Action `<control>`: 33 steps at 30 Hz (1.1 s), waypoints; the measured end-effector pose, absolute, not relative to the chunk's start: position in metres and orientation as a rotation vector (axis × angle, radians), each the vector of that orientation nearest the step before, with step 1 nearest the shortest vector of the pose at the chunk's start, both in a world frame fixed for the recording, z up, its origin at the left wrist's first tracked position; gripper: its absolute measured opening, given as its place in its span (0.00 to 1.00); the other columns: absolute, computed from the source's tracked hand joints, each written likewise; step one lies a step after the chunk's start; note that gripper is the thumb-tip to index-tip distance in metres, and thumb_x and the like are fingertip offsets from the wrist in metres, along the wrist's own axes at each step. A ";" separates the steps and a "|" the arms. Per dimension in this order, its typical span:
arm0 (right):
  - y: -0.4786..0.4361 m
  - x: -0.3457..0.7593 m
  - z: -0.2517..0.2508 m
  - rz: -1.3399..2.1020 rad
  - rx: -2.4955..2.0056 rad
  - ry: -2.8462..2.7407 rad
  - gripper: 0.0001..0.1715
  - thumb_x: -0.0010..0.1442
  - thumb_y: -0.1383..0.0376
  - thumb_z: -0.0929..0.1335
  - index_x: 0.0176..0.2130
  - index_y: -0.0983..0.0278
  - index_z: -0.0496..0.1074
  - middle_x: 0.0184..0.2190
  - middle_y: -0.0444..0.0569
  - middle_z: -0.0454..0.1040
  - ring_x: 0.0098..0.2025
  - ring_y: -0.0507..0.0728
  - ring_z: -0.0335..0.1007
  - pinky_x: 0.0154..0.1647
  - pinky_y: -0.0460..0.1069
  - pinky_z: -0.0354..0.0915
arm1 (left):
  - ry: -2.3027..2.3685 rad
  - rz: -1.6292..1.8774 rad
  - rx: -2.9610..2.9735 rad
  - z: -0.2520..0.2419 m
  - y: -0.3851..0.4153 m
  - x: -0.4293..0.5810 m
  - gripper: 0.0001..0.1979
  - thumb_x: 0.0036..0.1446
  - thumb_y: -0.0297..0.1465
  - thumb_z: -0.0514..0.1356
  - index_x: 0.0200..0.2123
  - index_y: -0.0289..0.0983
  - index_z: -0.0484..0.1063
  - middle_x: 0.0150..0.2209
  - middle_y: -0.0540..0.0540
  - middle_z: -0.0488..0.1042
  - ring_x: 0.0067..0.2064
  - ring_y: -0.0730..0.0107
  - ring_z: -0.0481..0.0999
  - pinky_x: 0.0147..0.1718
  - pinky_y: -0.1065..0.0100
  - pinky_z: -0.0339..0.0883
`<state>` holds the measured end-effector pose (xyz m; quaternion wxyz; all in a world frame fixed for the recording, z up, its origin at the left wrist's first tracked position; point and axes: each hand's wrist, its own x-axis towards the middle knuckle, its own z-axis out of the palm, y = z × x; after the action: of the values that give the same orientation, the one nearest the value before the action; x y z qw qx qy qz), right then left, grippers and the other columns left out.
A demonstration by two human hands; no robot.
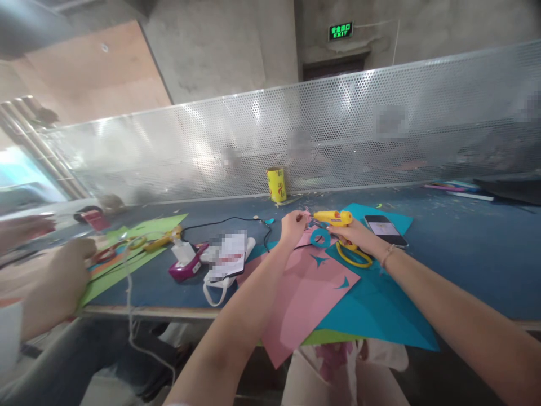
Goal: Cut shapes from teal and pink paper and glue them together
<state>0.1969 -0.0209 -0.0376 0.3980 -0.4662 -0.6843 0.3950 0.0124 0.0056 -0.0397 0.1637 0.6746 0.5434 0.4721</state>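
My left hand (pixel 295 226) is pinched around a small pink piece (pixel 307 216), its exact shape too small to make out. Facing it, my right hand (pixel 350 232) is closed around a yellow glue gun (pixel 329 217), whose nozzle points left toward the pink piece. Just under the right hand lies a yellow scissors-like loop handle (pixel 357 264), partly covered. Between the hands sits a teal ring (pixel 320 238), probably a tape roll. Beneath both hands is a pink sheet (pixel 296 299) carrying small teal scraps (pixel 343 283), overlapping a blue sheet (pixel 380 310).
A phone (pixel 385 230) lies to the right, and a yellow can-like roll (pixel 276 185) stands by the perforated metal screen (pixel 220 152). Left are another phone (pixel 230 256), a purple tissue pack (pixel 186 269), a black cord (pixel 220 220) and a co-worker's arm (pixel 54 282).
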 end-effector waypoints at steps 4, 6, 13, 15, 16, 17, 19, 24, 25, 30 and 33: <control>-0.020 0.198 -0.039 0.986 -1.182 -1.747 0.16 0.49 0.59 0.67 0.18 0.62 0.59 0.09 0.39 0.57 0.14 0.48 0.53 0.18 0.46 0.53 | 1.518 1.358 1.931 -0.040 0.005 0.013 0.14 0.54 0.36 0.52 0.24 0.36 0.72 0.24 0.48 0.74 0.28 0.72 0.73 0.28 0.73 0.64; -0.020 0.198 -0.039 0.982 -1.187 -1.744 0.17 0.49 0.59 0.67 0.17 0.62 0.59 0.09 0.39 0.57 0.14 0.48 0.53 0.18 0.46 0.53 | 1.509 1.358 1.926 -0.039 0.005 0.013 0.14 0.54 0.36 0.52 0.24 0.36 0.72 0.24 0.48 0.75 0.28 0.72 0.73 0.28 0.73 0.64; -0.021 0.196 -0.036 0.981 -1.256 -1.678 0.15 0.50 0.60 0.67 0.19 0.62 0.61 0.09 0.38 0.56 0.13 0.47 0.50 0.15 0.46 0.50 | 1.508 1.363 1.937 -0.036 0.002 0.014 0.15 0.54 0.37 0.51 0.24 0.35 0.71 0.24 0.47 0.75 0.27 0.73 0.72 0.27 0.73 0.63; -0.022 0.195 -0.035 0.986 -1.243 -1.667 0.13 0.50 0.60 0.67 0.21 0.62 0.61 0.11 0.38 0.57 0.12 0.47 0.49 0.14 0.46 0.49 | 1.492 1.369 1.935 -0.036 0.001 0.014 0.15 0.55 0.37 0.51 0.25 0.35 0.71 0.24 0.47 0.74 0.27 0.73 0.72 0.27 0.73 0.63; -0.023 0.194 -0.034 0.991 -1.233 -1.658 0.13 0.50 0.60 0.67 0.21 0.62 0.61 0.11 0.38 0.58 0.12 0.46 0.49 0.14 0.46 0.48 | 1.484 1.374 1.935 -0.036 0.001 0.014 0.15 0.55 0.37 0.51 0.25 0.35 0.72 0.24 0.47 0.74 0.27 0.73 0.72 0.27 0.73 0.63; -0.023 0.194 -0.034 0.996 -1.228 -1.646 0.13 0.50 0.60 0.67 0.21 0.62 0.61 0.11 0.38 0.58 0.12 0.46 0.49 0.14 0.46 0.48 | 1.476 1.378 1.936 -0.037 0.002 0.015 0.15 0.55 0.37 0.51 0.25 0.35 0.72 0.24 0.47 0.74 0.27 0.73 0.72 0.28 0.73 0.63; -0.023 0.194 -0.034 1.002 -1.222 -1.621 0.13 0.49 0.60 0.68 0.21 0.62 0.60 0.11 0.37 0.58 0.12 0.46 0.49 0.14 0.46 0.48 | 1.471 1.383 1.946 -0.038 0.004 0.014 0.15 0.55 0.37 0.51 0.25 0.35 0.72 0.24 0.47 0.74 0.27 0.73 0.72 0.28 0.73 0.63; -0.021 0.195 -0.034 1.033 -1.203 -1.612 0.15 0.49 0.60 0.68 0.19 0.61 0.58 0.11 0.37 0.56 0.11 0.45 0.46 0.13 0.46 0.45 | 1.458 1.393 1.969 -0.042 0.007 0.014 0.15 0.54 0.38 0.51 0.25 0.35 0.71 0.22 0.48 0.73 0.26 0.73 0.71 0.29 0.72 0.64; -0.021 0.195 -0.034 1.033 -1.214 -1.607 0.15 0.49 0.60 0.68 0.19 0.62 0.58 0.11 0.37 0.56 0.11 0.45 0.46 0.12 0.46 0.45 | 1.460 1.392 1.968 -0.042 0.007 0.014 0.15 0.54 0.38 0.51 0.25 0.35 0.71 0.22 0.48 0.73 0.26 0.73 0.71 0.28 0.72 0.64; -0.022 0.194 -0.032 1.015 -1.259 -1.586 0.13 0.47 0.62 0.68 0.20 0.62 0.59 0.11 0.38 0.58 0.11 0.45 0.47 0.12 0.45 0.45 | 1.435 1.382 1.937 -0.040 0.005 0.015 0.15 0.54 0.38 0.51 0.26 0.35 0.72 0.24 0.48 0.74 0.27 0.73 0.72 0.28 0.73 0.64; -0.021 0.194 -0.033 1.004 -1.243 -1.572 0.12 0.47 0.64 0.67 0.20 0.61 0.59 0.10 0.36 0.56 0.11 0.46 0.46 0.12 0.45 0.44 | 1.422 1.388 1.920 -0.039 0.004 0.015 0.15 0.54 0.38 0.52 0.27 0.35 0.72 0.23 0.48 0.74 0.27 0.73 0.72 0.28 0.73 0.64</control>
<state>0.1938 -0.0208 -0.0329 0.4348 -0.4992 -0.6316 0.4034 0.0151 0.0041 -0.0392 0.1880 0.6824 0.5055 0.4935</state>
